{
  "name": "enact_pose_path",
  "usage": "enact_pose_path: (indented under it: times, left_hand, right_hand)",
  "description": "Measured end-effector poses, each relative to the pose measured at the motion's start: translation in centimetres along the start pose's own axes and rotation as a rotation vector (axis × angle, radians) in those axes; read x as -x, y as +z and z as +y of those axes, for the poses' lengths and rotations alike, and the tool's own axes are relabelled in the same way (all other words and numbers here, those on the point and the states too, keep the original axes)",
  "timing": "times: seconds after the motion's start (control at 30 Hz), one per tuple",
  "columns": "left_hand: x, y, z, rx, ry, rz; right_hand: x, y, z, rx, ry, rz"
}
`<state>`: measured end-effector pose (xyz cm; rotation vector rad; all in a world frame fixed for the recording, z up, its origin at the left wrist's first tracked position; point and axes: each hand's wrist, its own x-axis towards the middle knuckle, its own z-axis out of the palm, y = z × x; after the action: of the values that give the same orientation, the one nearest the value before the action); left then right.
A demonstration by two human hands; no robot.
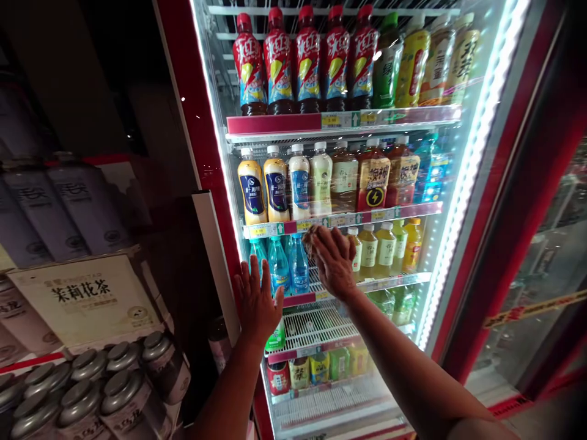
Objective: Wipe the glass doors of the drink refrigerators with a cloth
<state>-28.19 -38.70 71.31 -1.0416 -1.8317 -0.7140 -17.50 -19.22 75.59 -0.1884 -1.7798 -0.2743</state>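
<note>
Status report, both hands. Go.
Left hand open, fingers spread, near the left edge of the glass door. Right hand holding crumpled cloth at the glass. Nothing visible blocking either.

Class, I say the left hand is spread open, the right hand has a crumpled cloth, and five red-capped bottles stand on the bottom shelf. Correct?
No: the head view shows the five red-capped bottles on the top shelf. The left hand is spread open; the right hand has a crumpled cloth.
</note>
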Motion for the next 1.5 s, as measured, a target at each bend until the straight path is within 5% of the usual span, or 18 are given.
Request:
enact_pose_path:
  times: [0.17, 0.3, 0.43, 0.67, 0.8, 0.97, 1.17, 1.27, 1.4, 1.5]
  left_hand:
    - [0.6, -0.2, 0.6, -0.049, -0.032, -0.064]
    - [1.1, -0.2, 0.5, -0.062, -0.043, -0.103]
    - [1.9, -0.1, 0.1, -0.064, -0.037, -0.153]
    - [3.2, -0.2, 0.4, -0.086, -0.057, -0.17]
    - [4.1, -0.3, 0.7, -0.082, -0.069, -0.169]
    - [4.8, -1.2, 1.0, 0.01, -0.054, -0.169]
    - [2.8, -4.1, 1.1, 0.113, 0.028, 0.007]
    - [1.6, -5.7, 0.7, 0.163, 0.104, 0.165]
    - [1.1, -7.9, 0.2, 0.296, 0.154, 0.193]
    - [1.2, -9.2, -0.4, 0.315, 0.16, 0.225]
  right_hand:
    - [-2.6, 1.9, -3.0, 0.013, 0.149, 0.1]
    - [-1.2, 2.1, -5.8, -0.004, -0.032, -0.032]
    - [0.3, 1.3, -5.4, -0.036, -0.192, -0.111]
    - [-3.5, 2.6, -7.1, -0.018, 0.068, 0.032]
    - [-2.8, 3.3, -9.4, -0.098, -0.124, -0.061]
    - [-2.6, 2.7, -8.9, -0.132, -0.346, -0.149]
    - [-6.6, 3.4, -11.1, -0.116, -0.166, -0.101]
    - [-6.0, 3.6, -12.1, -0.173, -0.297, -0.185]
    - [-4.6, 3.1, -11.3, -0.226, -0.458, -0.217]
    - [-6.4, 2.1, -10.7, -0.198, -0.264, -0.134]
